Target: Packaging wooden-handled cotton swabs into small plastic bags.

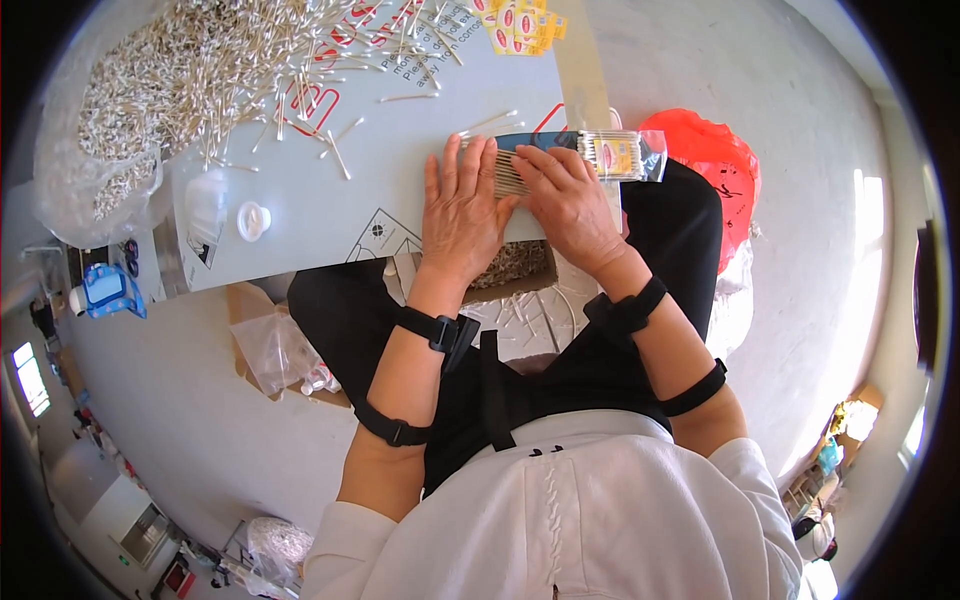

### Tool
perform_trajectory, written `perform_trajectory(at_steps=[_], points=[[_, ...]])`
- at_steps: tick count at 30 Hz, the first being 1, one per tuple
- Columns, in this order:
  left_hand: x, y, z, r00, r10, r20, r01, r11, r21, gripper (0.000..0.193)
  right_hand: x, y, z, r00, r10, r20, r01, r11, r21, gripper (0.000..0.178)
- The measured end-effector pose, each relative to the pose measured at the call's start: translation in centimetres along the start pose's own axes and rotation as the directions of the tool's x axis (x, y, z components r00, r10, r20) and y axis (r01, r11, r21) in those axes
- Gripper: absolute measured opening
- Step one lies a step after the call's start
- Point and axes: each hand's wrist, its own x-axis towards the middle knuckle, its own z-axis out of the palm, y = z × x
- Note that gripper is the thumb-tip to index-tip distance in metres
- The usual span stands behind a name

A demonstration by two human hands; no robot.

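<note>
A row of cotton swabs (508, 174) lies side by side between my hands at the table's near edge. My left hand (458, 212) rests flat against the row's left side, fingers stretched and slightly apart, thumb by its near end. Over its right side bends my right hand (572, 212), fingers closed on the swabs, with its thumb tip hidden. Just past the right fingers is a clear packet (652, 158) of swabs with a yellow label (617, 156). A dark blue strip (545, 140) shows beyond the fingertips.
A large heap of loose swabs (150, 90) in clear plastic covers the far left. Yellow labels (520, 25) lie at the far edge. A small white round container (253, 220) stands left. Below the table is a box of swabs (515, 268); a red bag (700, 140) hangs right.
</note>
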Motion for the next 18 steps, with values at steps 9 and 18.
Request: perform_trajectory(at_steps=[9,18], points=[[0.0,0.3,0.2,1.000,0.002,-0.008,-0.002,1.000,-0.009,0.069,7.0,4.0,2.7,0.985,0.009,-0.171,0.008,0.995,0.099,0.011],[1.6,1.1,1.2,0.993,-0.091,-0.080,0.087,0.995,-0.045,0.064,5.9,2.9,2.2,0.849,0.451,-0.274,-0.253,0.804,0.538,0.014]])
